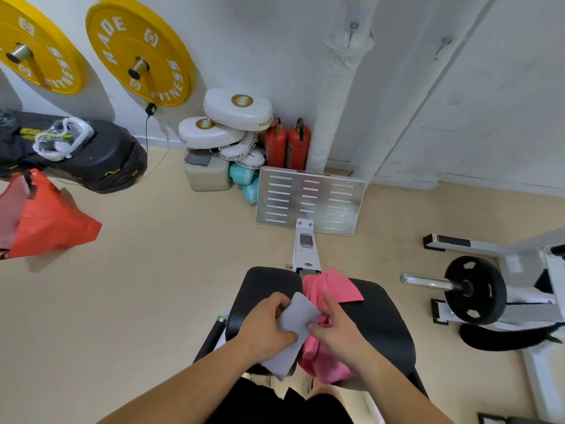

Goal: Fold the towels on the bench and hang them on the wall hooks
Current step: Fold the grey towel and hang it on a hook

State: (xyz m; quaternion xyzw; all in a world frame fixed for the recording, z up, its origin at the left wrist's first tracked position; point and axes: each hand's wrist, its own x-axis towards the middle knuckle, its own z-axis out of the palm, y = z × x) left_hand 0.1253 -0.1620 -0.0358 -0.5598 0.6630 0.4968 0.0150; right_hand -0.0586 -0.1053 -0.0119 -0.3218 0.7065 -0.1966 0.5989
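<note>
Holding the grey towel [296, 324] between both hands, you have it over the near end of the black bench [383, 319]. Your left hand [266, 327] curls its fingers round the towel's left edge, with the thumb on top of the cloth. Your right hand [339, 330] pinches the right edge between thumb and fingers, its forefinger stretched forward over the pink towel [331, 287]. The grey towel looks folded into a narrow strip, and its lower end hangs down past the bench's front edge.

The pink towel lies crumpled on the bench just beside the grey one. One corner is spread flat toward the far end, and the rest is bunched under your right hand and trails off the near edge.

Two wall hooks [353, 26] sit high on the white wall ahead, well apart from the bench, and both are bare. A slotted metal footplate [310, 200] stands at the bench's far end, with two red fire extinguishers [287, 145] and white boxing pads [237, 110] behind it against the wall. Yellow weight plates [140, 50] hang at upper left.
</note>
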